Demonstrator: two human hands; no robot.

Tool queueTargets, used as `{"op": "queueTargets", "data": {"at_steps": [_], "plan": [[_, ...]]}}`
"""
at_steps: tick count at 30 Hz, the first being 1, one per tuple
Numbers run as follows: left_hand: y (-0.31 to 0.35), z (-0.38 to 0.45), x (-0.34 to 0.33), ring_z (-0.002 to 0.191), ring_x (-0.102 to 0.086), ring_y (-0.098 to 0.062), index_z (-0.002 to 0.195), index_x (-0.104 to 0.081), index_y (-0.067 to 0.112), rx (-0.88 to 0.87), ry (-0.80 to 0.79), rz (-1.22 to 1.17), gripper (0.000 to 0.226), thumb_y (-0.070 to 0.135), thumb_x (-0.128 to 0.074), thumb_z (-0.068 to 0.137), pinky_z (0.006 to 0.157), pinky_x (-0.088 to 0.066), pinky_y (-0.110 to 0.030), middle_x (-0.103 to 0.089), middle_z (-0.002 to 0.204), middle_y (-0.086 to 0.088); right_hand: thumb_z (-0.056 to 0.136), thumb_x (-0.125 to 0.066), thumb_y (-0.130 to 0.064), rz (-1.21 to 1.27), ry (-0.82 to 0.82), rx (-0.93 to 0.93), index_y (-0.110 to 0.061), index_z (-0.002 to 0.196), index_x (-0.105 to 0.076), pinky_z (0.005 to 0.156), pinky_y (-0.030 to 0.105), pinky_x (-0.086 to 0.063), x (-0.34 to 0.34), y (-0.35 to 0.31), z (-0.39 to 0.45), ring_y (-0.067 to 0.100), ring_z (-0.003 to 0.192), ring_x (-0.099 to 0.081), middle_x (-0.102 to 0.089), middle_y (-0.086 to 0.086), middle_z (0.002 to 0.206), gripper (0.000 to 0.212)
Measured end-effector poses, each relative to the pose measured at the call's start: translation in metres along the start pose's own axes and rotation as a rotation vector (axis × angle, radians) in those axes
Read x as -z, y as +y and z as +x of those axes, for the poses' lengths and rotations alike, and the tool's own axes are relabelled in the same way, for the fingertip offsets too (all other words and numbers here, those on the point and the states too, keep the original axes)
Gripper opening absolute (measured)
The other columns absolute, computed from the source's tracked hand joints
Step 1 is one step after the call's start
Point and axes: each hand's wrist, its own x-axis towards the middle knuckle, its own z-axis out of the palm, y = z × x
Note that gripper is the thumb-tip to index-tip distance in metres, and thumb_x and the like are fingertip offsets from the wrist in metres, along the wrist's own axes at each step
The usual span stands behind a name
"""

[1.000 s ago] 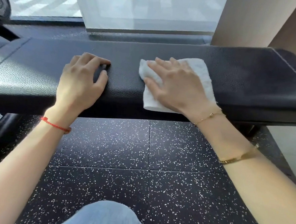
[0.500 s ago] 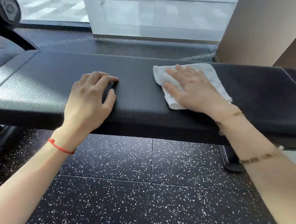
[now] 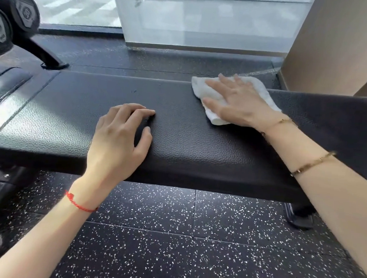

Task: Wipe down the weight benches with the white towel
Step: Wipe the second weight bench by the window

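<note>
While right hand (image 3: 238, 103) presses flat on white towel (image 3: 262, 90) at the bench surface (image 3: 199, 144) far edge, left hand (image 3: 119, 141) braces, holding nothing: keep even pressure, overlap strokes.

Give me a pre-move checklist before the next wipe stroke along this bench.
1. White terry towel lies flat under the right hand: ok.
2. Towel on the black textured-vinyl bench pad: ok, at its far edge.
3. Left hand rests on the pad, apart from the towel: ok.
4. Pad to the right of the towel free of objects: ok.
5. Pad already clean: cannot tell.
</note>
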Motion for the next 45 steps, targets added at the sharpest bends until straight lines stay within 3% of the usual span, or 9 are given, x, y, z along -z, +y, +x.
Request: {"op": "queueTargets", "data": {"at_steps": [5,8,15,20,22,29,34,41,45], "plan": [[-0.001,0.0,0.001,0.123,-0.049,-0.022,0.126,-0.061,0.021,0.001,-0.002,-0.01,0.037,0.03,-0.047,0.093,0.104,-0.037,-0.039,-0.058,0.128,0.005,0.1,-0.027,-0.06,-0.041,-0.005,0.154,-0.041,0.155,-0.016,0.122,0.05,0.001,-0.011,-0.051,0.016,0.025,0.152,-0.004,-0.01,-0.007,0.165,0.059],[-0.002,-0.001,0.002,0.124,-0.049,-0.019,0.126,-0.062,0.022,0.007,0.004,-0.045,0.037,0.031,-0.047,0.093,0.106,-0.038,-0.038,-0.059,0.129,0.007,0.099,-0.028,-0.061,-0.017,0.034,0.235,-0.043,0.154,-0.019,0.122,0.047,0.004,-0.016,-0.042,-0.014,0.021,0.152,-0.004,-0.012,-0.01,0.164,0.058],[-0.001,-0.001,-0.001,0.124,-0.049,-0.02,0.125,-0.062,0.023,0.006,0.023,-0.008,0.036,0.032,-0.046,0.094,0.104,-0.04,-0.041,-0.059,0.128,0.006,0.098,-0.031,-0.061,0.024,0.009,-0.054,-0.044,0.153,-0.017,0.123,0.042,0.004,0.007,0.025,-0.046,0.018,0.152,-0.001,-0.008,-0.009,0.165,0.06],[0.0,-0.002,-0.001,0.123,-0.049,-0.022,0.126,-0.061,0.021,-0.006,0.017,0.003,0.036,0.031,-0.045,0.095,0.105,-0.04,-0.043,-0.059,0.128,0.004,0.092,-0.019,-0.068,0.007,0.049,0.112,-0.045,0.153,-0.017,0.123,0.044,0.004,-0.015,-0.029,-0.085,0.02,0.152,-0.004,-0.011,-0.01,0.165,0.066],[-0.001,-0.003,-0.001,0.123,-0.05,-0.023,0.126,-0.061,0.02,-0.019,0.017,-0.006,0.035,0.029,-0.047,0.095,0.105,-0.04,-0.042,-0.059,0.128,0.003,0.092,-0.017,-0.07,-0.036,0.114,0.178,-0.043,0.153,-0.022,0.123,0.045,-0.003,-0.026,-0.043,-0.111,0.023,0.152,-0.011,-0.018,-0.009,0.164,0.067],[-0.002,-0.005,-0.001,0.123,-0.05,-0.022,0.123,-0.063,0.018,-0.024,0.042,-0.035,0.031,0.027,-0.049,0.096,0.102,-0.043,-0.043,-0.061,0.128,0.003,0.099,-0.051,-0.051,-0.197,0.489,0.239,-0.029,0.151,-0.037,0.117,0.051,-0.026,-0.066,-0.03,-0.164,0.029,0.143,-0.036,-0.039,-0.001,0.156,0.058],[-0.001,-0.004,-0.001,0.123,-0.05,-0.022,0.122,-0.064,0.018,-0.012,0.035,-0.058,0.029,0.024,-0.052,0.096,0.102,-0.043,-0.043,-0.062,0.127,0.003,0.097,-0.053,-0.048,-0.243,0.464,0.28,-0.03,0.152,-0.036,0.118,0.052,-0.022,-0.078,-0.078,-0.137,0.033,0.142,-0.037,-0.041,0.0,0.154,0.06],[-0.004,-0.006,0.002,0.124,-0.051,-0.021,0.122,-0.063,0.017,-0.047,0.031,-0.065,0.028,0.023,-0.052,0.097,0.102,-0.042,-0.041,-0.062,0.128,0.003,0.095,-0.048,-0.062,-0.244,0.565,0.159,-0.027,0.147,-0.045,0.117,0.046,-0.03,-0.072,-0.032,-0.16,0.028,0.14,-0.042,-0.047,-0.001,0.15,0.063],[-0.001,-0.006,0.003,0.125,-0.049,-0.023,0.124,-0.063,0.015,-0.037,0.013,-0.062,0.029,0.021,-0.051,0.097,0.104,-0.041,-0.042,-0.062,0.129,0.0,0.098,-0.046,-0.059,-0.204,0.591,0.105,-0.026,0.144,-0.049,0.115,0.049,-0.029,-0.079,-0.057,-0.152,0.032,0.137,-0.044,-0.05,0.0,0.147,0.058]]}}
